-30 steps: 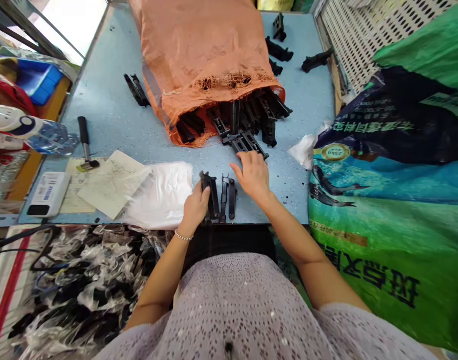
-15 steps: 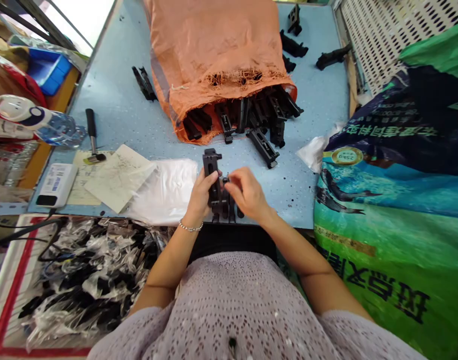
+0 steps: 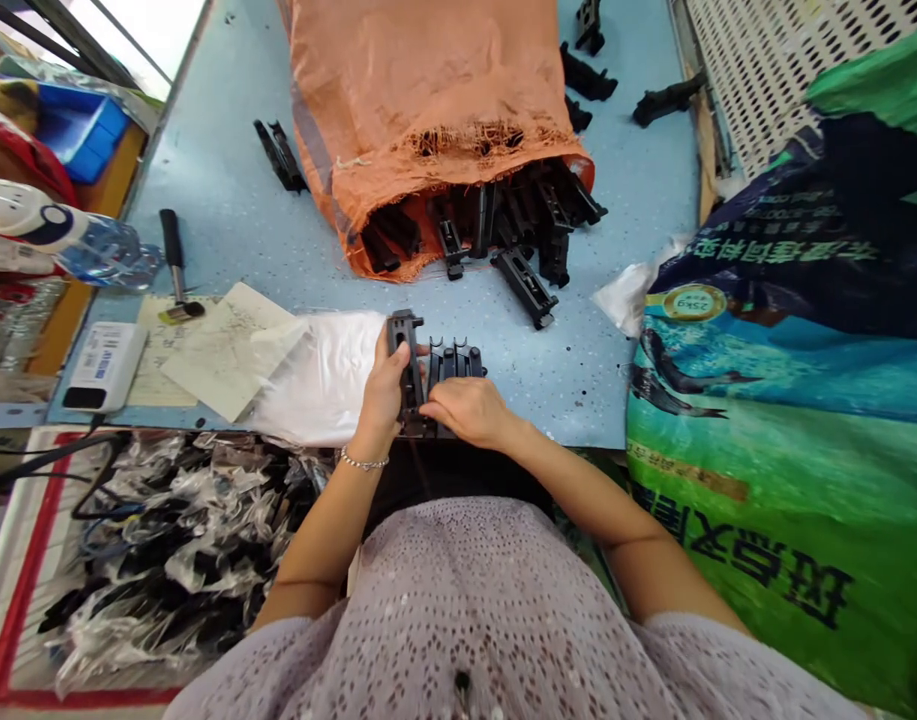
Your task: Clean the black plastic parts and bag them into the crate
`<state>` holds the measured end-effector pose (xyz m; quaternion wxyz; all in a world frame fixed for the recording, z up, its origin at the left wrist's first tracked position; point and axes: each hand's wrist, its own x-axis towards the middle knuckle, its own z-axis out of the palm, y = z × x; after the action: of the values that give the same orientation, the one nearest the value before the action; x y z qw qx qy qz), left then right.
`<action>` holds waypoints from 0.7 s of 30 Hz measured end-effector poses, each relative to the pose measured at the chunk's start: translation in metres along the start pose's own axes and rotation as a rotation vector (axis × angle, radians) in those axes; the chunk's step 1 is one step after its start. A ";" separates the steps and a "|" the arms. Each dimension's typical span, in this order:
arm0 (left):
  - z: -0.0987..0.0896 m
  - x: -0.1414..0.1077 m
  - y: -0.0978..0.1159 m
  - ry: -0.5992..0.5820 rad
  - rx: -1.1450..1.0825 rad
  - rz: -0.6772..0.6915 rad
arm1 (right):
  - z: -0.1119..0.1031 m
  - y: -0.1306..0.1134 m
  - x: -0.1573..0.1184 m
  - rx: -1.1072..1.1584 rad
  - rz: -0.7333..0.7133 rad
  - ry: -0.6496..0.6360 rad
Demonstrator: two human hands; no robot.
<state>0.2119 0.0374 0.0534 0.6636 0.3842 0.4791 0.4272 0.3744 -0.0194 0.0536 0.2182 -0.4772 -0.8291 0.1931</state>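
My left hand grips a long black slotted part, which stands nearly upright at the table's front edge, the thumb lying along its face. Closed, with the thumb against the lower end of that part, is my right hand; what its fingers pinch is hidden. Behind the right hand, more black parts with forked ends lie side by side. Farther back, an orange woven sack lies with its frayed mouth facing me, and several similar parts spill from it.
Clear plastic bags and paper sheets lie left of my hands. Beyond them are a hammer, a white box-shaped device and a water bottle. A green-blue sack stands right; bagged parts fill the lower left.
The held part has shifted left and slightly down with my left hand. My right hand has moved down from the parts' upper side to the held part's lower end, uncovering the forked ends.
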 end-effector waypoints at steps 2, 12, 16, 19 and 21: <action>-0.008 0.004 -0.015 0.045 0.222 0.085 | -0.008 0.029 0.005 -0.058 0.169 0.086; 0.009 -0.002 -0.046 0.060 0.618 0.344 | -0.050 0.098 0.006 -0.295 0.766 0.323; 0.030 -0.007 -0.022 -0.086 0.175 0.267 | -0.035 0.025 -0.012 -0.063 0.303 0.293; 0.037 -0.015 -0.006 -0.095 -0.014 0.078 | -0.038 0.006 -0.008 0.071 0.144 0.304; 0.039 -0.022 0.000 -0.178 -0.054 -0.046 | -0.045 0.014 0.005 0.022 0.180 0.381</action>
<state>0.2456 0.0132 0.0695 0.7231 0.3918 0.4152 0.3888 0.4073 -0.0035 0.0844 0.3579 -0.5749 -0.7247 0.1274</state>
